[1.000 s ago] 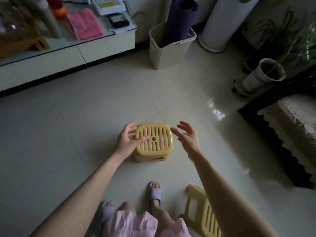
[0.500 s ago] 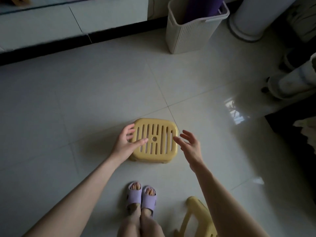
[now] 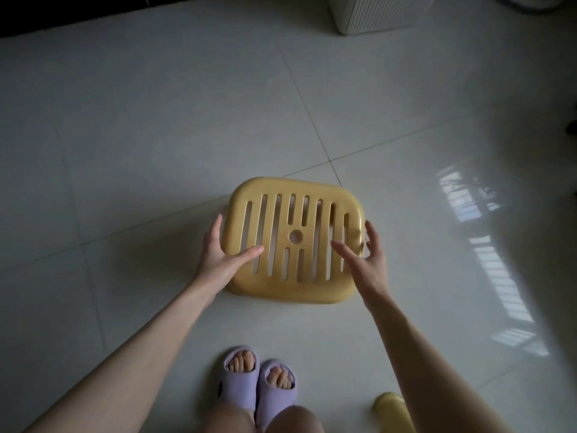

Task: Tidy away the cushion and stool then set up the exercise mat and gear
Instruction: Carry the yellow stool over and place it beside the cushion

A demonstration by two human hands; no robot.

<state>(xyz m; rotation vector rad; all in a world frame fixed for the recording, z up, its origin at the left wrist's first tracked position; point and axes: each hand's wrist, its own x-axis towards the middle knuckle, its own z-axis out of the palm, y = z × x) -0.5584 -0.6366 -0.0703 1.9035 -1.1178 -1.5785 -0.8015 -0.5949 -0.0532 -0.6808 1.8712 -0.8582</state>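
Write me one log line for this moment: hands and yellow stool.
stool: upright on floor | left hand: open, thumb on seat | right hand: open, beside right edge

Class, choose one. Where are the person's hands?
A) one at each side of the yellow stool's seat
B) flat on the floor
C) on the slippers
A: the left hand is at the left edge of the yellow stool, the right hand at its right edge.
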